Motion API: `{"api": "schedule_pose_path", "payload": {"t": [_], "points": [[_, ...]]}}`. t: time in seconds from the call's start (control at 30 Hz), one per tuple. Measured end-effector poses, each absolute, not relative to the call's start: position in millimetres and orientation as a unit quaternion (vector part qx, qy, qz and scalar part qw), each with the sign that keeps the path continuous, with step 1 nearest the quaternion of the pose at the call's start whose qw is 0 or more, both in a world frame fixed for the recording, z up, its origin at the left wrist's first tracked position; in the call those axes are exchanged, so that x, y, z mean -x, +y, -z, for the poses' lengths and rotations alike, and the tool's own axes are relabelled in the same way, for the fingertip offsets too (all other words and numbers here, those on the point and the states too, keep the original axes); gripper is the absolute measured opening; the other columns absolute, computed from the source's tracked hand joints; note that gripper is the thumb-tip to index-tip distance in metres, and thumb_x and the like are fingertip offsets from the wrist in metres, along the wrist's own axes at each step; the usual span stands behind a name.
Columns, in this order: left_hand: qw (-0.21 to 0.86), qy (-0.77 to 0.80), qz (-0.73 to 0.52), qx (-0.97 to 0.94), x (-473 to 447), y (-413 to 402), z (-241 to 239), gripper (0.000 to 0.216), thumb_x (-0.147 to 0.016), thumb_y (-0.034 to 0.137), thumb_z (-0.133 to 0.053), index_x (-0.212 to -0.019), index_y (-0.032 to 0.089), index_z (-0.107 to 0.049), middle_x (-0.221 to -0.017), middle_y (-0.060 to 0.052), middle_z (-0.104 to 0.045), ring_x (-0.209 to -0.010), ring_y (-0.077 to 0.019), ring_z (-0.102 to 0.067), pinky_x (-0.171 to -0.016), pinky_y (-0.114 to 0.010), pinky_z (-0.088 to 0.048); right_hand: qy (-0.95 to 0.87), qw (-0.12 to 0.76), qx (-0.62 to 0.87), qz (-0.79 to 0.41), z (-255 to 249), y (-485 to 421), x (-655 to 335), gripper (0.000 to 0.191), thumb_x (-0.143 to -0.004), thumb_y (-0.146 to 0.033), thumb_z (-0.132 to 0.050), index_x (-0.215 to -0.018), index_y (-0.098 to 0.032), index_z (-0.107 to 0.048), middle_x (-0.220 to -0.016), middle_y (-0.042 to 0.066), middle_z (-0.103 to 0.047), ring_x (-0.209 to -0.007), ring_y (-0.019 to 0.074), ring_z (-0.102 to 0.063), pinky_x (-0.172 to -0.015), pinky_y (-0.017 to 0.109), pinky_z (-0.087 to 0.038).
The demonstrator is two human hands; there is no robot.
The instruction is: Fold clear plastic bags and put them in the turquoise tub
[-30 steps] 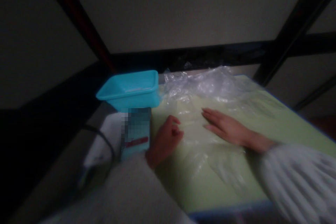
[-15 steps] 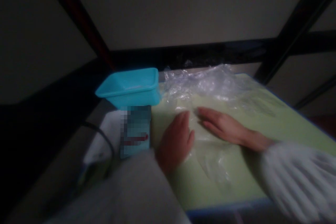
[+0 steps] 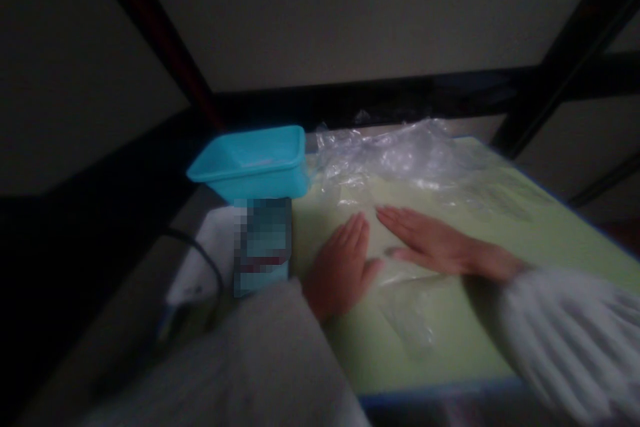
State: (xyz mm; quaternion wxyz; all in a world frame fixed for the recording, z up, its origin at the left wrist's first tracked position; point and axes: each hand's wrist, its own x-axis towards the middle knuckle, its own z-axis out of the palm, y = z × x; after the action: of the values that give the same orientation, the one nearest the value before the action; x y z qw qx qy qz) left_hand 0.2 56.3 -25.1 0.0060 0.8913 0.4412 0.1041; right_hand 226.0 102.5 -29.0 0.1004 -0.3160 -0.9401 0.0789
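Both palms face down on a clear plastic bag or sheet spread over the yellow-green tabletop. My left hand lies flat with its thumb out to the right, fingers pointing away from me. Across from it, my right hand rests flat with fingers stretched toward the left one. A narrow gap separates the two hands. Neither holds anything. Behind them lies more crumpled clear plastic, shiny and loose. Where one piece of plastic ends and another begins, I cannot tell.
A turquoise plastic basin stands at the table's back left. In front of it is a blurred-out, box-like item beside a white object with a dark cable. A pale wall panel with dark beams rises behind.
The left thumb has spread outward and the left fingers lie flatter. My right thumb has opened away from its fingers. The view has shifted slightly.
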Motion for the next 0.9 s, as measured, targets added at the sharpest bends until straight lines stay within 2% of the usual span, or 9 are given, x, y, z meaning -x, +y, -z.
{"api": "schedule_pose_path", "payload": {"t": [0.27,0.43,0.53,0.7,0.9], "points": [[0.009,0.435,-0.104,-0.894,1,56,25,0.058,-0.094,0.038,-0.038,-0.137,-0.001,-0.034,-0.149,-0.024,-0.027,-0.140,-0.0295,-0.023,-0.114,-0.044,-0.026,-0.924,0.078,0.367,-0.067,27,113,-254,0.071,-0.093,-0.059,-0.029,-0.149,-0.017,-0.019,-0.152,0.012,-0.022,-0.139,0.0278,-0.023,-0.112,0.050,-0.025],[0.003,0.435,-0.107,-0.894,2,57,27,0.057,-0.094,0.037,-0.038,-0.136,-0.001,-0.034,-0.148,-0.024,-0.028,-0.140,-0.0297,-0.025,-0.113,-0.045,-0.028,-0.904,0.095,0.412,-0.056,23,113,-258,0.073,-0.092,-0.060,-0.028,-0.146,-0.011,-0.029,-0.150,0.016,-0.028,-0.138,0.0308,-0.025,-0.112,0.053,-0.023],[-0.004,0.437,-0.111,-0.893,1,58,28,0.057,-0.094,0.038,-0.038,-0.136,0.000,-0.035,-0.148,-0.024,-0.029,-0.139,-0.0297,-0.026,-0.112,-0.046,-0.029,-0.914,0.122,0.382,-0.065,16,110,-244,0.070,-0.094,-0.058,-0.027,-0.145,-0.011,-0.029,-0.150,0.015,-0.027,-0.139,0.0302,-0.024,-0.112,0.054,-0.021],[-0.009,0.436,-0.117,-0.892,-2,59,27,0.060,-0.095,0.042,-0.034,-0.134,-0.003,-0.037,-0.145,-0.026,-0.034,-0.138,-0.0310,-0.029,-0.113,-0.045,-0.028,-0.944,0.124,0.289,-0.099,17,103,-208,0.073,-0.093,-0.059,-0.028,-0.147,-0.011,-0.022,-0.151,0.016,-0.026,-0.140,0.0249,-0.023,-0.114,0.047,-0.020],[-0.008,0.429,-0.124,-0.895,-1,60,28,0.064,-0.096,0.047,-0.027,-0.134,-0.003,-0.035,-0.146,-0.027,-0.031,-0.138,-0.0315,-0.028,-0.113,-0.047,-0.028,-0.945,0.097,0.302,-0.083,30,105,-209,0.077,-0.091,-0.063,-0.030,-0.148,-0.012,-0.021,-0.151,0.016,-0.026,-0.140,0.0253,-0.023,-0.115,0.046,-0.018]]}}
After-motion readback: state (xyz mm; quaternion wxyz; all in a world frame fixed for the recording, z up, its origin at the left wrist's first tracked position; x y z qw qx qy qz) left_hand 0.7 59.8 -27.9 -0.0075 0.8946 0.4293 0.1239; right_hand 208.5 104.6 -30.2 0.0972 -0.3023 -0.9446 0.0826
